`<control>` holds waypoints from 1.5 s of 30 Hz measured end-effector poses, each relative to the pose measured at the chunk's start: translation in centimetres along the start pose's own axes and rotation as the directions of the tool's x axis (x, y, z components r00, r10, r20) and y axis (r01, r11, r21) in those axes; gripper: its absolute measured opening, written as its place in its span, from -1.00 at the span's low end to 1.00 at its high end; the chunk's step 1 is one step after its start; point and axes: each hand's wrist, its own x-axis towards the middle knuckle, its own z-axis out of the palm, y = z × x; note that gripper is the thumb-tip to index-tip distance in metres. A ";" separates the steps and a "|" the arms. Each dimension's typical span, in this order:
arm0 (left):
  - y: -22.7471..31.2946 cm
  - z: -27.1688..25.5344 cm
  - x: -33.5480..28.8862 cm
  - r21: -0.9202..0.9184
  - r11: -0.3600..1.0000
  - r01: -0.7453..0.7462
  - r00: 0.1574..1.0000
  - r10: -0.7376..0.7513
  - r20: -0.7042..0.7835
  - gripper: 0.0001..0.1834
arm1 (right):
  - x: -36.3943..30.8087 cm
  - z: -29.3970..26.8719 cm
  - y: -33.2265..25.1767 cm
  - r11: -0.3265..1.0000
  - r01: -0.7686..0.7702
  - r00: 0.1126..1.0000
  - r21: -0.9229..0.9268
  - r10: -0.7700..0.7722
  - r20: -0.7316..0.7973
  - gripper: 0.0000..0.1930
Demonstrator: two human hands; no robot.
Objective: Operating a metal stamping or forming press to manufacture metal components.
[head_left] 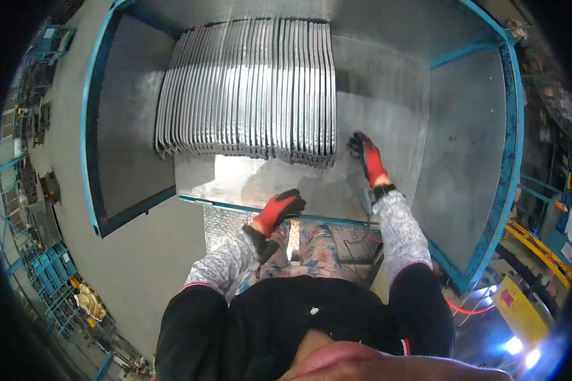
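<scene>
A tight row of long, bent grey metal strips point(254, 89) stands on edge inside a big metal bin with a blue frame point(515, 127). My right hand point(368, 159), in a red and black glove, hovers over the bin's grey floor point(388, 120), just right of the row's near end. Its dark fingers are slightly bent and apart, with nothing seen in them. Gloved the same way, my left hand point(281, 208) is over the bin's near blue edge, in front of the row. Its fingers stretch to the right and nothing shows in them.
Grey side walls close the bin at left point(136, 108) and right point(467, 146). Below its near edge lies a patterned metal plate point(225, 225). Racks with blue frames point(51, 267) stand far left; a yellow panel point(521, 311) and bright lights are at the lower right.
</scene>
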 end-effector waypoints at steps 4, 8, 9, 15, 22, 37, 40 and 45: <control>1.0 -0.9 -5.5 0.872 0.435 -0.226 0.958 0.261 0.117 -0.41 | -6.9 -7.0 6.1 0.855 0.157 0.980 -0.495 -0.198 -0.031 -0.63; 3.0 -3.0 -8.7 0.950 -0.174 -0.258 0.922 0.250 0.296 -0.31 | -20.6 -4.2 3.7 0.767 -0.009 0.989 -0.642 -0.089 -0.121 -0.61; 3.0 -3.8 -9.0 0.945 -0.199 -0.258 0.926 0.228 0.301 -0.32 | -23.4 -4.1 4.4 0.673 0.060 0.979 -0.737 -0.183 -0.087 -0.61; 5.9 -6.8 -9.8 0.885 -0.380 -0.269 0.926 0.150 0.346 -0.39 | -38.2 -1.0 9.9 0.635 -0.246 0.914 -0.732 -0.101 -0.394 -0.61; 7.6 -10.4 -9.9 0.845 -0.494 -0.203 0.960 0.072 0.272 -0.53 | -48.0 2.2 16.0 0.675 -0.535 0.710 -0.508 0.033 -0.703 -0.67; 0.4 -1.0 -9.6 0.589 -0.653 -0.476 0.877 -0.302 0.373 -0.59 | -62.1 10.3 33.2 0.983 -0.185 0.552 0.009 0.111 -0.826 -0.63; -2.7 -1.7 -8.2 0.477 -0.604 -0.638 0.767 -0.447 0.460 -0.48 | -65.4 13.1 38.1 0.986 -0.060 0.452 0.154 0.164 -0.877 -0.62; -8.2 -3.7 -8.5 0.156 -0.659 -0.736 0.604 -0.535 0.591 -0.48 | -69.2 20.3 50.0 0.909 0.178 0.220 0.376 0.336 -0.916 -0.64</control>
